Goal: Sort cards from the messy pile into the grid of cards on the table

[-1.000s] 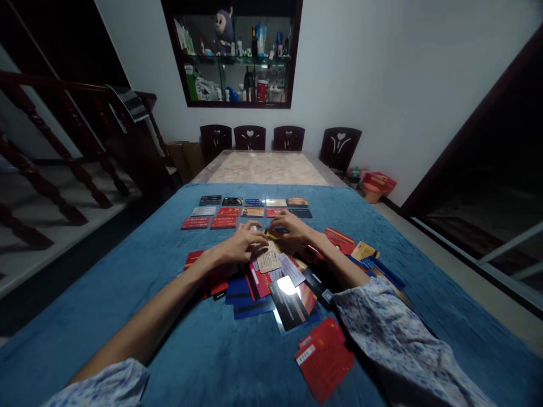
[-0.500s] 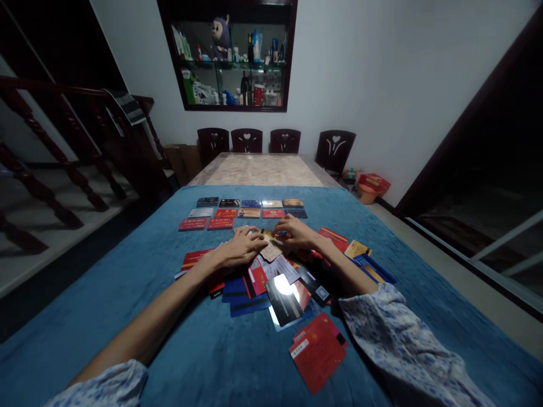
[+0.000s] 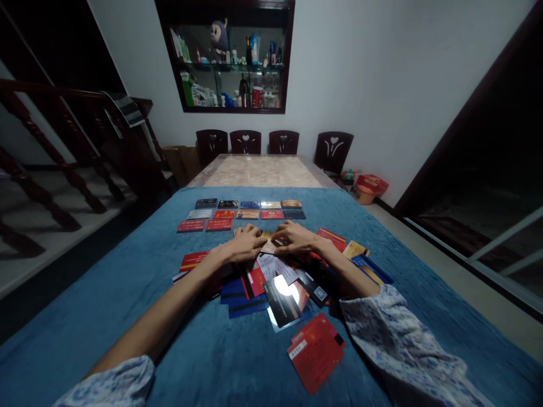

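Note:
My left hand [image 3: 245, 245] and my right hand [image 3: 293, 237] meet over the far side of a loose heap of cards. Between them is a pale beige card [image 3: 268, 247], with the bent fingers of each hand closed on its sides. My hands cover part of it. A yellowish card [image 3: 266, 234] shows just behind. Nearer to me in the heap lie a shiny black card [image 3: 282, 299], a red card with a dark stripe [image 3: 255, 279], blue cards [image 3: 246, 305] and a white card [image 3: 285, 271].
Neat rows of cards, among them a red card [image 3: 219, 225], lie beyond my hands on the blue cloth [image 3: 195, 345]. Red cards [image 3: 317, 353] lie close to me. A blue card [image 3: 373, 268] and a gold card [image 3: 355, 249] sit by my right forearm. Chairs [image 3: 284, 142] stand behind the table.
The beige card between my hands has tipped flatter and shows less of its face. My left wrist has shifted slightly, and the whole view has moved a little.

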Demonstrator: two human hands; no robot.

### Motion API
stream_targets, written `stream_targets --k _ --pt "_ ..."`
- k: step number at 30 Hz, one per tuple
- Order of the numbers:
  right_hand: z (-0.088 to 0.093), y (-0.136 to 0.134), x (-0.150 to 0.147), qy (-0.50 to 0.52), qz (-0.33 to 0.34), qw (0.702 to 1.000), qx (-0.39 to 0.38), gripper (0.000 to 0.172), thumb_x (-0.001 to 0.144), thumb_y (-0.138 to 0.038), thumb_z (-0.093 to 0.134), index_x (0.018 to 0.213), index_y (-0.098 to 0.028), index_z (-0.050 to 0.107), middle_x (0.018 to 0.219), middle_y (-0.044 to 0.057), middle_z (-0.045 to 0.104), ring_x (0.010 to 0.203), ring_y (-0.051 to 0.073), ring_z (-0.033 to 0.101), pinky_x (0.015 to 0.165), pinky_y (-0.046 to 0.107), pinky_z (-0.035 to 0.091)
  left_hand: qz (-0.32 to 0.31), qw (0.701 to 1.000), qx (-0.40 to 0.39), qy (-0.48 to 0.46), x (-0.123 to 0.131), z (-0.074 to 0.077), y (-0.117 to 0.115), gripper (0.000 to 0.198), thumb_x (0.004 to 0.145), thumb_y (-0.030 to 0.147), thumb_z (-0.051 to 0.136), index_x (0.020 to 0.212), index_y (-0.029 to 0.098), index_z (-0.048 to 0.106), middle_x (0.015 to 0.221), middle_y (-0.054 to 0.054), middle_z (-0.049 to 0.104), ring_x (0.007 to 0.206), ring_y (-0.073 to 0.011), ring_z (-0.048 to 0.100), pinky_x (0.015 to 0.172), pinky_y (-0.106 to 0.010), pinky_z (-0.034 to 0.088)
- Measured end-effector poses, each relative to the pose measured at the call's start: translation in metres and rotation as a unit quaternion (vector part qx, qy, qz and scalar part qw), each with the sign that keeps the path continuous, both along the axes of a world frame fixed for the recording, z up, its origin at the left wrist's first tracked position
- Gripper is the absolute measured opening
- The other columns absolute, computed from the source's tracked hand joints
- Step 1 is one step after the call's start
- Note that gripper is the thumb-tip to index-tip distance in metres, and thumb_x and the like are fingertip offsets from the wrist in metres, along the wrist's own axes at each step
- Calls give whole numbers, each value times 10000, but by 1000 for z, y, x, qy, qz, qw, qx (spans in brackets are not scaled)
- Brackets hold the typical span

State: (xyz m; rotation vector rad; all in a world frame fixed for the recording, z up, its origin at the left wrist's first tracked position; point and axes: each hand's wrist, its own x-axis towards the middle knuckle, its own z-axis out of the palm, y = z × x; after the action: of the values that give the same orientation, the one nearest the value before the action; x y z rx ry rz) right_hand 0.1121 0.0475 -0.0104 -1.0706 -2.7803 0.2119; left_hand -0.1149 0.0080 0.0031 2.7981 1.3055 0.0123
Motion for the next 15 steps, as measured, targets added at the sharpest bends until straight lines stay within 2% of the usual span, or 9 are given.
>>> stream_targets --k 8,15 --pt "11 -9 0 -8 11 1000 -15 474 751 -550 743 1086 -216 752 1112 115 665 1038 296 534 833 380 425 -19 998 -31 -43 -2 1 7 278 920 263 503 1100 255 714 1213 -81 613 1215 -290 405 969 -435 365" --pt "8 -4 2 13 41 999 -22 394 765 -442 729 1062 -184 751 1039 102 658 973 256 570 865 370 410 23 995 -72 -59 -2 4 10 289 820 205 579 1072 217 719 1223 -79 617 1225 -312 413 964 -449 371"
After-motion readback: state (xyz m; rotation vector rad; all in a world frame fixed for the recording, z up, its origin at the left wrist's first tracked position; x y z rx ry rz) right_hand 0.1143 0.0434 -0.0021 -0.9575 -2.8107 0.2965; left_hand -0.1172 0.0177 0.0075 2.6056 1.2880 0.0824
